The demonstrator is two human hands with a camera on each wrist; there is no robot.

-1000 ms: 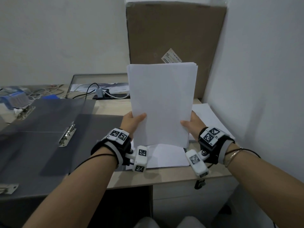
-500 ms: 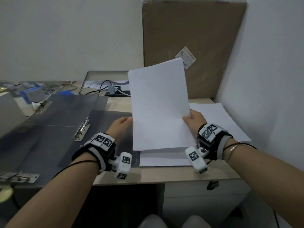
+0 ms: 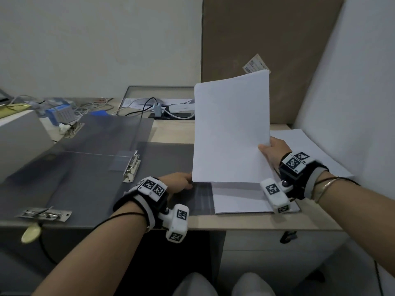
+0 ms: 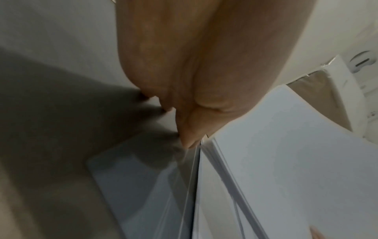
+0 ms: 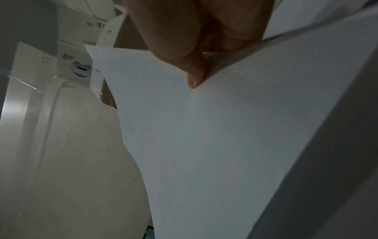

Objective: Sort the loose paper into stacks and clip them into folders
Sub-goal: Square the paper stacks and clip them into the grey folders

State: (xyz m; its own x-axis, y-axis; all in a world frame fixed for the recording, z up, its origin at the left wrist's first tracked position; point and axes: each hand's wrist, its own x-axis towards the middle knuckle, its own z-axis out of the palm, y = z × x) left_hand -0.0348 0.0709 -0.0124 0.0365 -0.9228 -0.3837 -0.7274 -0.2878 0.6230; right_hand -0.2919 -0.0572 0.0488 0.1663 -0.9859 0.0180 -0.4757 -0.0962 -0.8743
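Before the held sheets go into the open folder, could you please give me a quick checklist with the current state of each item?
1. Firm hold on the paper stack: ok, the right hand pinches its right edge, thumb on the front.
2. Sheet edges squared: not ok, the left wrist view shows the layers fanned at the lower corner.
3. Left hand supporting the stack: cannot tell; its fingertips sit by the lower left corner without gripping it.
4. Open folder lying flat on the desk: ok.
5. Folder's metal clip raised to accept paper: cannot tell.
6. Loose sheets remaining on the desk: not ok, some lie under the stack.
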